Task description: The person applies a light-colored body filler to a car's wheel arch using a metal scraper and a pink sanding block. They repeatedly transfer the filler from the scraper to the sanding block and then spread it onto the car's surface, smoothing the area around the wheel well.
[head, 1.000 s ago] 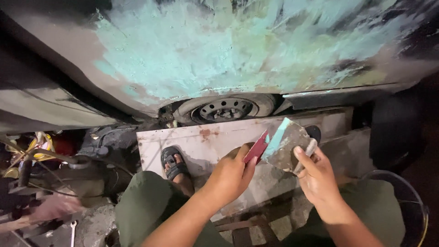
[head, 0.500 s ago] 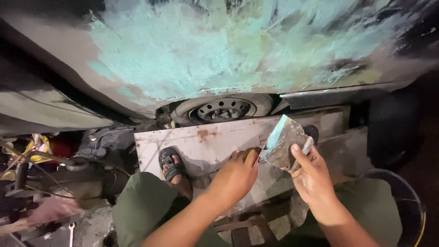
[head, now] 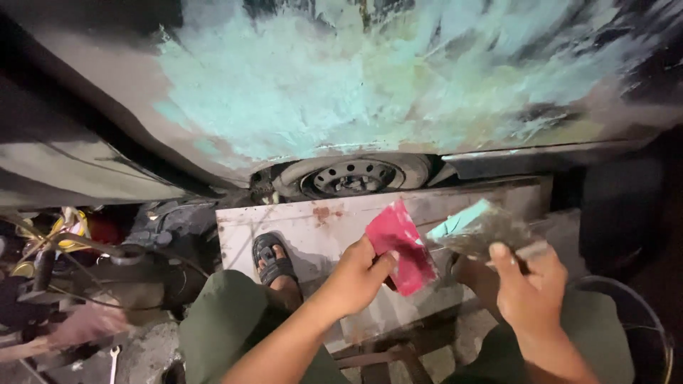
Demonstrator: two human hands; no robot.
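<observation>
Overhead, a car body panel (head: 341, 92) smeared with pale turquoise filler filled the top half of your view, and a steel wheel with a dark tyre (head: 353, 176) sat beneath its lower edge. Below that, a stained whitish flat board (head: 313, 227) lay across the ground in front of your knees.

Your left hand (head: 353, 279) was closed around the lower edge of a flat red plastic spreader (head: 400, 245), thumb and fingers pinching it, so the spreader stood out from the hand toward one o'clock, tilted and lying over the board. Your right hand (head: 526, 288) was closed on a grey, filler-crusted mixing pad with a turquoise edge (head: 478, 229), which rose from the fingers toward eleven o'clock. The pad's turquoise edge sat just beside the spreader's right corner; whether they touched could not be told because of blur.

At eight o'clock from your left hand, your foot in a black sandal (head: 274, 259) rested on the board. Farther out at nine o'clock lay a cluttered heap of dark machine parts and wires (head: 107, 270), and a small wrench (head: 114, 359) lay on the ground at seven o'clock. A dark round bucket rim (head: 644, 327) curved at the right edge.
</observation>
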